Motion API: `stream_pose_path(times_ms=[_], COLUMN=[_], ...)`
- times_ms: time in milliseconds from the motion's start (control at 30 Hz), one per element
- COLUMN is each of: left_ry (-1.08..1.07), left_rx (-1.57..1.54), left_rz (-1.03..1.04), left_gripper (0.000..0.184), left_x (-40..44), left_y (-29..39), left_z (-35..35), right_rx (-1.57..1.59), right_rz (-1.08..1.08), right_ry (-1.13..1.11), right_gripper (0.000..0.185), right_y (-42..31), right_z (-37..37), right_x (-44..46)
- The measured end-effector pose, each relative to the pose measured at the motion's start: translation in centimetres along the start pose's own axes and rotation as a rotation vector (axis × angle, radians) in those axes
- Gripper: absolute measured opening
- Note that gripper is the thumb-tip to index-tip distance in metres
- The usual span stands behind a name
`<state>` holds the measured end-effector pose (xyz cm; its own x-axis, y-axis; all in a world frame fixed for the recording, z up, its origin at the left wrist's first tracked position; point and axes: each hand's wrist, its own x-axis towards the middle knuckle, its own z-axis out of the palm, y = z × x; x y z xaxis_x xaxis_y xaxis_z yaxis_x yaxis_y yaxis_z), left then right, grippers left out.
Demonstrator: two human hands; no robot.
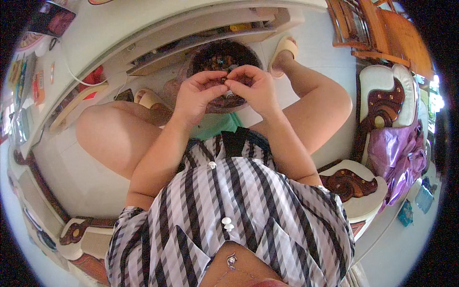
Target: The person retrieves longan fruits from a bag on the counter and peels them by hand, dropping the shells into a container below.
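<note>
Both hands meet above a dark round container [255,56] that stands between the legs. My left hand [201,93] has its thumb and fingers pinched together at the container's near side. Opposite it, my right hand [254,91] is pinched in the same way, its fingertips almost touching the left ones. A tiny dark item [224,80] shows between the fingertips; it is too small to name. Small mixed pieces [217,62] lie inside the container, partly hidden by the hands. Green cloth or plastic [217,125] is below the container.
A pale table [119,28] with an open drawer [201,40] curves across the front. Folded wooden chairs [387,33] stand at the upper right. Purple fabric [394,153] hangs over a carved seat on the right. A dark device [53,18] and cable lie at upper left.
</note>
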<state>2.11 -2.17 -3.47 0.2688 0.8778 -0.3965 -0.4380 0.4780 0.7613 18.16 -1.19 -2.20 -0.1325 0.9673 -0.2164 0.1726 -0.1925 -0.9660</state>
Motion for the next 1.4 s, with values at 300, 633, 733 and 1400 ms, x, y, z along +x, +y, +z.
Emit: stream_pose_path(times_ms=[300,633,733,1400], left_ry=[0.069,0.005,0.029,0.050], left_rx=[0.438,0.296,0.410,0.296], left_rz=[0.135,0.128,0.166,0.089], left_gripper=[0.025,0.020,0.018,0.015], left_x=[-0.6,-0.4,-0.2,-0.4], left_y=[1.2,0.5,0.8,0.6], left_z=[0.3,-0.4,-0.3,-0.4], right_rx=[-0.194,0.362,-0.006,0.304], right_rz=[-0.017,0.277,0.053,0.318], right_ry=[-0.050,-0.125,-0.093,-0.136], right_gripper=[0.013,0.014,0.016,0.018], right_y=[-0.7,0.1,-0.6,0.0], right_z=[-0.3,-0.7,-0.5,-0.4], right_x=[-0.1,0.2,0.1,0.2])
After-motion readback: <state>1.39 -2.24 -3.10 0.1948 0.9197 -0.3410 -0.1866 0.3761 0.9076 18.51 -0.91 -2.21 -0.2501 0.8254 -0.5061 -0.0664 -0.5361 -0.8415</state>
